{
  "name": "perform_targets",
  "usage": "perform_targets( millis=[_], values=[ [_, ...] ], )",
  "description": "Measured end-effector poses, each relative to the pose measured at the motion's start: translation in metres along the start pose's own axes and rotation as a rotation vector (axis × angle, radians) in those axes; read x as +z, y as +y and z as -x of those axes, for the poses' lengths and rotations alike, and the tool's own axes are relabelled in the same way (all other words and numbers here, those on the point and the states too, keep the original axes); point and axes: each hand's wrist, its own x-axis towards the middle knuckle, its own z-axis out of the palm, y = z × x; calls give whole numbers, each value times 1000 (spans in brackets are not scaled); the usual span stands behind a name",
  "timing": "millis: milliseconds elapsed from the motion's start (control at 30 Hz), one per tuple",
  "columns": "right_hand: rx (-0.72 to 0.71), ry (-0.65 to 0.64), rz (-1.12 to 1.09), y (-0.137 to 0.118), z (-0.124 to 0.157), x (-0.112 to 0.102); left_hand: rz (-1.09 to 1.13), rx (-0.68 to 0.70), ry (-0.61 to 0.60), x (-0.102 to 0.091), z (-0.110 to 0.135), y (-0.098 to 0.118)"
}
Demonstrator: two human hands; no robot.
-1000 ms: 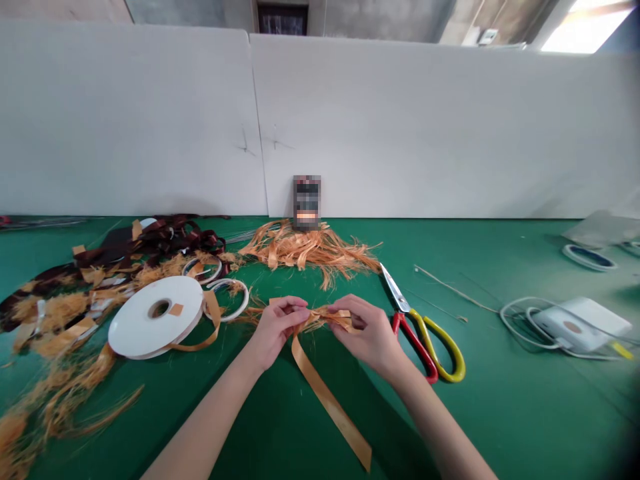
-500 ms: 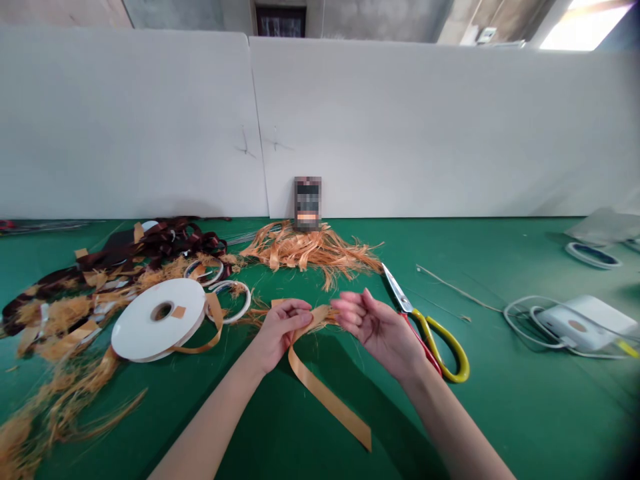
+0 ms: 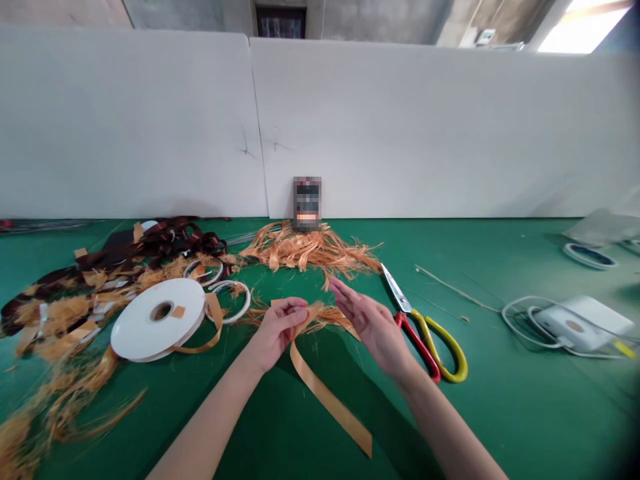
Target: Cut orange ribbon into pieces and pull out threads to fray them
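Green table, white board behind. Left hand has the tan ribbon pinched, its long tail curving toward the person. Right hand is held loose by the frayed strands, gripping nothing as far as I can tell. If that lone pinch slackens, the ribbon could slip and stray fibres might tangle under it.

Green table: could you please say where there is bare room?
Bare patches lie along the partition, between orange fibre and translucent plastic, and in front of the white device. Crowded: left, with spool and frayed ribbons; centre, with left hand and tan ribbon.
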Motion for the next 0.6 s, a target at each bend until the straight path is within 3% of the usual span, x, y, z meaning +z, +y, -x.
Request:
perform_targets(
  millis=[100, 167, 233, 400, 600],
  values=[
    [135, 64, -380, -8, -2, -5, 28, 15, 24, -3, -1, 1],
    [178, 60, -437, -10, -2, -6, 46, 22, 14, -3, -2, 0],
    [160, 27, -360, -8, 0, -2, 61, 23, -5, -2, -1, 0],
    [87, 14, 91, 4, 3, 8, 95, -4, -26, 1, 0, 1],
    [284, -265, 188, -3, 6, 1, 211, 33, 19, 0, -1, 5]
  ],
)
